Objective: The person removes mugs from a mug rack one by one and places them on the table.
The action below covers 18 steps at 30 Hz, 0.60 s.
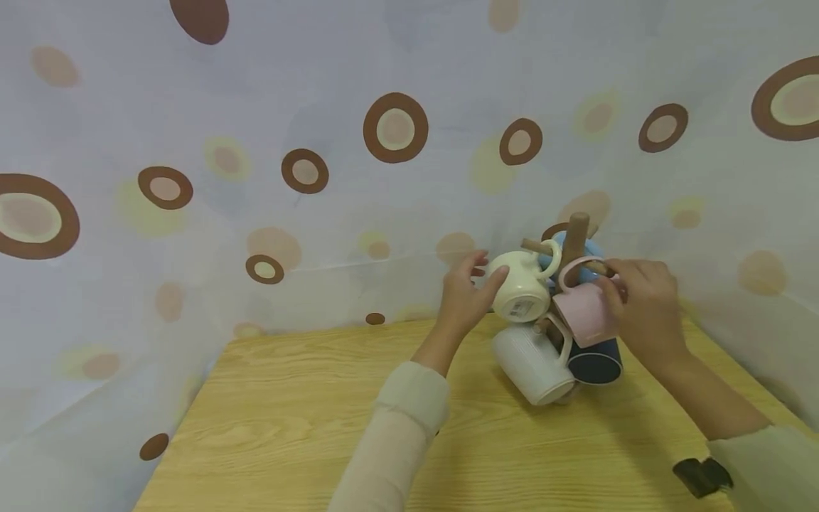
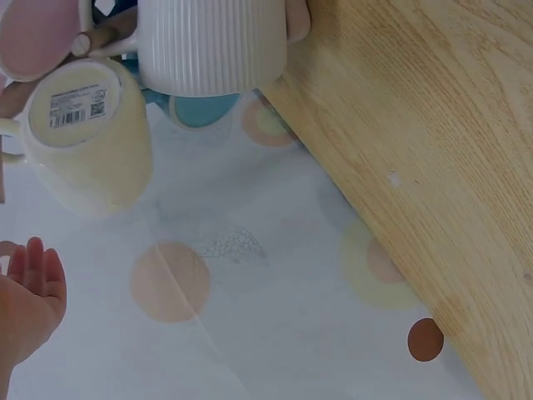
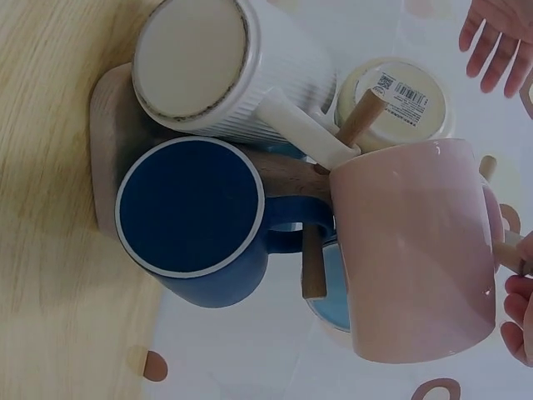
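A wooden mug tree (image 1: 578, 235) stands toward the back right of the table, with several mugs hanging from its pegs. Beside the cream mug (image 1: 517, 288), my left hand (image 1: 467, 295) has its fingers extended and grips nothing; the left wrist view shows a gap between them. At the pink mug (image 3: 416, 250), my right hand (image 1: 649, 306) has curled fingers around the end of the wooden peg (image 3: 510, 257) that carries that mug's handle. Lower down hang a white ribbed mug (image 1: 531, 363) and a navy mug (image 3: 191, 208). A light blue mug (image 3: 335, 292) is partly hidden behind.
The wood-grain table (image 1: 307, 405) extends left and forward of the mug tree. A pale sheet with brown and yellow spots (image 1: 358, 235) hangs close behind the tree and along the right side. A black strap (image 1: 702, 476) shows by the right sleeve.
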Motion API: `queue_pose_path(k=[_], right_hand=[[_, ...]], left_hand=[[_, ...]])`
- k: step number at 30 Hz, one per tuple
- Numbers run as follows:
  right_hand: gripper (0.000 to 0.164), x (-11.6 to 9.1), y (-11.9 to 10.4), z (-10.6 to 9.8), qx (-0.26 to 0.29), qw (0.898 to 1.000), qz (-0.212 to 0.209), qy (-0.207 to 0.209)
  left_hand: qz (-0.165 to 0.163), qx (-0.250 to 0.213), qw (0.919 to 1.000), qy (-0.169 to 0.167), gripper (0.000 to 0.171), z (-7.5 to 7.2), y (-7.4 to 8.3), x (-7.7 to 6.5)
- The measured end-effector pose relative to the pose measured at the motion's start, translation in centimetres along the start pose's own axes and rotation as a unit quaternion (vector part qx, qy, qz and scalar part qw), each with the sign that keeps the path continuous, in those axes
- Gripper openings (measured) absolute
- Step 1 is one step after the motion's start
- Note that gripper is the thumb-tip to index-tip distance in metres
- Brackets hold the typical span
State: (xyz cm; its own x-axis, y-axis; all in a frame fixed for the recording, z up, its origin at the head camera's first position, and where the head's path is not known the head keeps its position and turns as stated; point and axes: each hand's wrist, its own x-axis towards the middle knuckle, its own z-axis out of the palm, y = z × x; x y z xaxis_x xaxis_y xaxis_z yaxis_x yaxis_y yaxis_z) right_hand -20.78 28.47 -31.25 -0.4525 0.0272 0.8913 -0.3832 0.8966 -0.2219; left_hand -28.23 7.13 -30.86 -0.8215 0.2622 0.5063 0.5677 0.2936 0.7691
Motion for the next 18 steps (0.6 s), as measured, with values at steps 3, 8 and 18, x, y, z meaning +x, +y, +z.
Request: queue_pose_path(k=[3, 8, 18], right_hand=[[0.02, 0.0, 0.1, 0.1, 0.001, 1.0, 0.001, -0.001], [0.02, -0.1, 0.2, 0.3, 0.008, 1.0, 0.006, 0.001], [0.01, 0.3, -0.3, 0.2, 0.002, 1.0, 0.025, -0.007]], left_hand=[[-0.01, 0.002, 0.9999, -0.003, 0.046, 0.5, 0.2, 0.6], [-0.018, -0.01, 0.9997, 0.011, 0.044, 1.4, 0.7, 1.6], [-0.026, -0.039, 0.9984, 0.03, 0.038, 3.1, 1.7, 2.5]])
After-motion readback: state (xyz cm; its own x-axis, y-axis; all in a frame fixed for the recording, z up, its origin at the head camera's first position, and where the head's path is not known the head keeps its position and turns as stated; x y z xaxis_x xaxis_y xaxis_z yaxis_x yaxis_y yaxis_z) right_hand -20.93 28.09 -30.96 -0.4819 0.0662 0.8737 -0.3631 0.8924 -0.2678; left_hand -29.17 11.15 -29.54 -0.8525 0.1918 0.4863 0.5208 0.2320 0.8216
